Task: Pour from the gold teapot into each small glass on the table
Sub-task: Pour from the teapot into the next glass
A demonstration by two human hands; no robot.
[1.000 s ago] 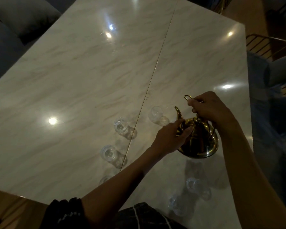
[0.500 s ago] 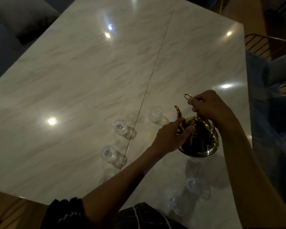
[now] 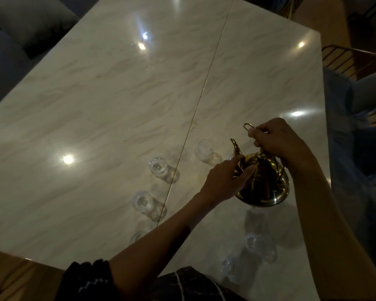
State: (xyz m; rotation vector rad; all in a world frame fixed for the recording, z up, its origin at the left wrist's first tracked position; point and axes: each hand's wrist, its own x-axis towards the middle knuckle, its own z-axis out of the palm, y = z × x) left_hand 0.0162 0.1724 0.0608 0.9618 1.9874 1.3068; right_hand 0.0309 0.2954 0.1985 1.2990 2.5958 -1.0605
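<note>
Right hand (image 3: 278, 142) curls round shiny gold metal teapot's (image 3: 263, 181) wire handle to lift it. Left hand (image 3: 226, 181), fingers straight, steadies the body w/ spout aimed at nearest small clear glass (image 3: 204, 148).

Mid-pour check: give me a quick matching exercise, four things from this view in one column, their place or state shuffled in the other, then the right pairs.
Things:
1. shiny gold metal teapot
2. right hand
3. left hand
4. small clear glass beside the spout

States:
A. fingers against the teapot's side
B. grips the teapot's handle
C. stands beyond the left hand
D. between both hands, spout towards the glasses

Pairs: 1-D, 2-B, 3-A, 4-C
</note>
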